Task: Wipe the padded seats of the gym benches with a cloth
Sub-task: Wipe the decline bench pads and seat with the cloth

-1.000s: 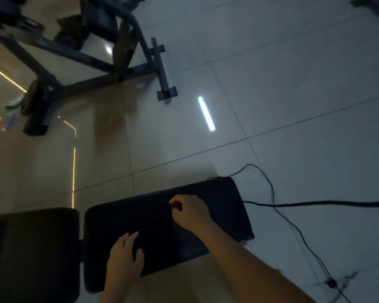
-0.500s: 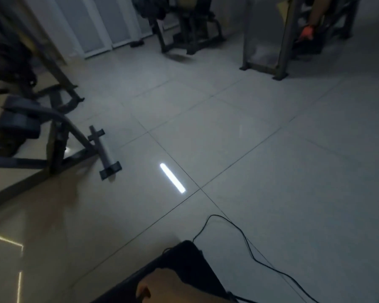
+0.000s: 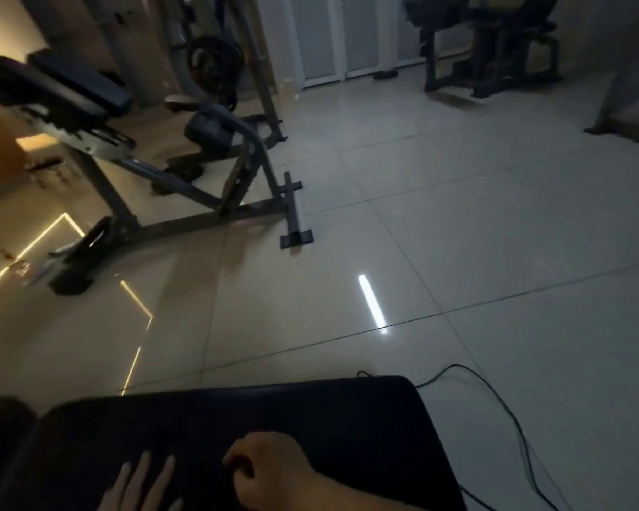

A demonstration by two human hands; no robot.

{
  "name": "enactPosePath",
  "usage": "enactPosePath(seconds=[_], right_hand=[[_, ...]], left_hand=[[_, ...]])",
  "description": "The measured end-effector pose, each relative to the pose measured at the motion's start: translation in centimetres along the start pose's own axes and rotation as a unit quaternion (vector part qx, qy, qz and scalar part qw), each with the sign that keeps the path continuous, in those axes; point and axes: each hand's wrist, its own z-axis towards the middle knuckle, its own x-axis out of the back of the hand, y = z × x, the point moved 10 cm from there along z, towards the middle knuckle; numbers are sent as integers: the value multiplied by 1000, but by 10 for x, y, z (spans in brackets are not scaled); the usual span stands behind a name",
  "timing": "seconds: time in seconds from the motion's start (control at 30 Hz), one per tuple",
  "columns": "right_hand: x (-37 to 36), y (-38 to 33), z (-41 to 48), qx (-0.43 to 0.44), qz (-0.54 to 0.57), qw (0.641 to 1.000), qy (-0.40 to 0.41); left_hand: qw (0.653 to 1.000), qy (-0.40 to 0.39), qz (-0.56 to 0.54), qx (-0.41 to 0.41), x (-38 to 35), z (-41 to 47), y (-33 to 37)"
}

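The left hand (image 3: 141,486) lies flat on the near edge of the black padded bench seat (image 3: 347,418), fingers straight and spread, palm down. Just beside it, toward the middle of the near edge, the right hand (image 3: 270,470) rests knuckles-up on the same pad with its fingers curled under; in the dim light I cannot tell whether anything is in its grip. A second dark pad (image 3: 1,437) sits just off the seat's left end. A thin black cable (image 3: 510,411) runs from the seat's far right corner and loops across the tiled floor (image 3: 495,252) on the right. Beyond the seat's far edge a bright strip of reflected light (image 3: 372,303) shows on the tiles. Farther off on the left stands an adjustable bench (image 3: 200,201) with a tilted dark backrest pad (image 3: 71,90). Behind it hangs a weight plate (image 3: 214,64). At the far wall are pale doors (image 3: 344,35), and a dark gym machine (image 3: 495,42) stands to their right.
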Motion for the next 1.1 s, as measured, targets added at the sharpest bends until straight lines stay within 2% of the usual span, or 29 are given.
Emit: enactPosePath(seconds=[0.03, 0.07, 0.13, 0.2, 0.27, 0.37, 0.43, 0.53, 0.7, 0.9, 1.1], right_hand=[[-6, 1, 1, 3, -15, 1000, 4], [-9, 4, 2, 4, -1, 1000, 6], [-16, 4, 5, 47, -40, 998, 3], [-17, 10, 6, 87, -57, 995, 4], [-11, 34, 5, 109, -84, 990, 43], [11, 82, -10, 59, -101, 987, 112], [20, 101, -21, 60, -117, 982, 132], [40, 127, -33, 43, -78, 980, 175], [46, 154, -22, 4, -77, 984, 162], [100, 219, -30, -111, -95, 962, 228], [152, 289, -79, -234, -121, 923, 280]], left_hand=[[990, -108, -60, 70, -6, -9, 9], [967, -185, -143, 100, -3, -21, 19], [961, -204, -133, 132, 7, -27, -1], [958, -206, -112, 166, 24, -22, -6], [955, -218, -80, 185, 25, -25, -9], [950, -228, -73, 199, 29, -38, -6], [941, -239, -94, 219, 36, -41, -6], [934, -255, -104, 229, 36, -44, -4], [944, -222, -101, 221, 37, -46, -3], [943, -226, -105, 219, 37, -44, 2], [943, -231, -105, 218, 38, -45, 3]])
